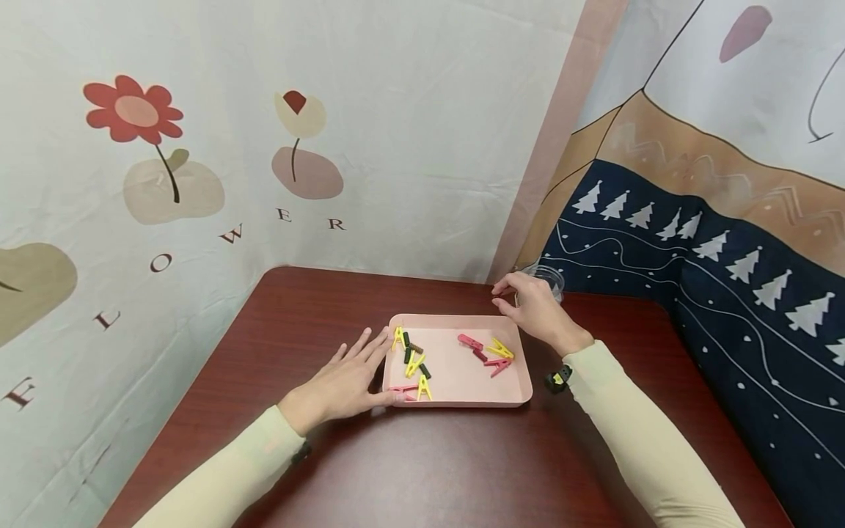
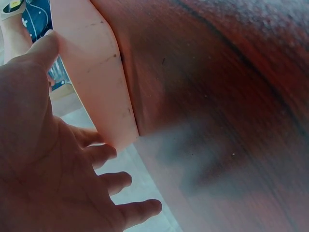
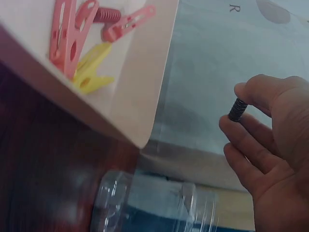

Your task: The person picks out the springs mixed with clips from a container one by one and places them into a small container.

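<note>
Jar [image 1: 557, 277] part-hidden by R hand [image 1: 538, 312], fingers [image 3: 245, 138] pinching prob. dark spring [image 3: 237, 110], L fingers [image 2: 118, 182] spread at tray [image 1: 455, 385] w/ clips [image 1: 470, 342]

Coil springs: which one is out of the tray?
The dark spring pinched in the right hand; the other visible springs, like the red spring, lie inside the pink tray.

Head view: clear jar [image 1: 554, 279] partly behind right hand [image 1: 538, 312]; pinched dark spring [image 3: 237, 110] too small to tell. Right wrist view: tray [image 3: 141, 99], jar cut off.
</note>
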Demonstrator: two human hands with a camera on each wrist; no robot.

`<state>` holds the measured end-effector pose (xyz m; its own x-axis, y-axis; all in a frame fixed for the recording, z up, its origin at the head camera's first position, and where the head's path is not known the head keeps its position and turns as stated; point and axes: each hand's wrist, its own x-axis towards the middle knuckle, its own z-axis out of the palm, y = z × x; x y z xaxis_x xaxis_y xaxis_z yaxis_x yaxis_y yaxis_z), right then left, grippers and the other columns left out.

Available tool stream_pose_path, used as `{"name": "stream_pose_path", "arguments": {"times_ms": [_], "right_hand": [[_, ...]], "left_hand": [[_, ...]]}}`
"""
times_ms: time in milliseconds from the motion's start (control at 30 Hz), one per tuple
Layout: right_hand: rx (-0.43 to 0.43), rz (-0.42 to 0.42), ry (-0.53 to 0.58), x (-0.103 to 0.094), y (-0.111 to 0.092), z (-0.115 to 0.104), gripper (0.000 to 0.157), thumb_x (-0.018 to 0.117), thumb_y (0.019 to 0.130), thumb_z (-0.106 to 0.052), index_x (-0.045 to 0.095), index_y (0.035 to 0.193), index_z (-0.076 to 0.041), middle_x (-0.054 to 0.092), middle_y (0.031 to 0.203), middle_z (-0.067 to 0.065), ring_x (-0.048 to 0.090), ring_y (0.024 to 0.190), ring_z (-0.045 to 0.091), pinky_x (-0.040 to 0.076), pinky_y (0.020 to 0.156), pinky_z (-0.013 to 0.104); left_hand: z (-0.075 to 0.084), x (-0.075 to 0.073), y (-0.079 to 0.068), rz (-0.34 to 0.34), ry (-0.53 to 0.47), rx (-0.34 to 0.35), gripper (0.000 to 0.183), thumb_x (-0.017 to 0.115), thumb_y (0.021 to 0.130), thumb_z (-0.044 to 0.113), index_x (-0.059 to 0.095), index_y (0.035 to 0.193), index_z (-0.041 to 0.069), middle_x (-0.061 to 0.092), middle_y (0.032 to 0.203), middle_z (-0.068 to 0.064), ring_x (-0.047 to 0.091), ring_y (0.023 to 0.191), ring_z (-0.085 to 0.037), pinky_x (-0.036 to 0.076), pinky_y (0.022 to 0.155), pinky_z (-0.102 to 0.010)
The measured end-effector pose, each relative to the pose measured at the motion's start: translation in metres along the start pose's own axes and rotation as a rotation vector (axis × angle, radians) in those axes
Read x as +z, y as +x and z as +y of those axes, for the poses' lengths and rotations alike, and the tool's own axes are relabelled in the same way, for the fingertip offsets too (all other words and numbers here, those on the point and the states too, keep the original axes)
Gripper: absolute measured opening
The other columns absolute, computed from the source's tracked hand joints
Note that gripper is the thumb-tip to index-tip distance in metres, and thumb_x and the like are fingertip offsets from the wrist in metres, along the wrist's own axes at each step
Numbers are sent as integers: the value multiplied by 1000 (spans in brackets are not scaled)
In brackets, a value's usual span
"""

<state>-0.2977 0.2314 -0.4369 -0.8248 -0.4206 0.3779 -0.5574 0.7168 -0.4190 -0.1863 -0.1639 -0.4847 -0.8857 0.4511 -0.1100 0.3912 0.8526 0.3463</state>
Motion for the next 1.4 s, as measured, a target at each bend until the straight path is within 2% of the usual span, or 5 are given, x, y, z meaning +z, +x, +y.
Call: {"name": "stream_pose_path", "arguments": {"times_ms": [167,400,800,967,1400], "right_hand": [[2,58,-16,-7,-4,10,20,89,103,-6,82,122,-7,83,120,14,78,104,33,72,96,53],[42,123,-16,-17,-9,23,21,90,102,-5,83,122,-8,81,128,18,78,121,39,67,112,60],[110,218,-21,-26,-16,46,18,86,104,-1,83,122,-4,79,128,22,78,117,45,68,104,65],[131,259,-34,-28,-16,55,16,84,105,-1,83,121,-2,79,127,23,77,118,46,67,107,66],[200,255,-26,-29,-20,66,14,81,107,-3,82,121,-1,76,125,26,76,112,48,68,103,66]], "left_hand": [[0,0,0,-1,8,1,120,71,103,82,23,188,12,18,198,-7,17,184,-45,25,141,-81],[0,-1,-1,1,6,-3,120,70,102,83,23,188,12,18,198,-7,16,184,-45,25,141,-80],[1,-4,-2,-2,-6,2,118,71,104,81,24,187,11,19,198,-8,16,184,-46,25,140,-82],[2,-3,-1,-6,-3,-1,118,71,103,81,24,187,12,18,198,-9,16,184,-46,24,140,-81],[1,-1,-2,-3,11,-5,118,71,104,80,23,188,14,16,198,-7,15,184,-45,24,141,-80]]}}
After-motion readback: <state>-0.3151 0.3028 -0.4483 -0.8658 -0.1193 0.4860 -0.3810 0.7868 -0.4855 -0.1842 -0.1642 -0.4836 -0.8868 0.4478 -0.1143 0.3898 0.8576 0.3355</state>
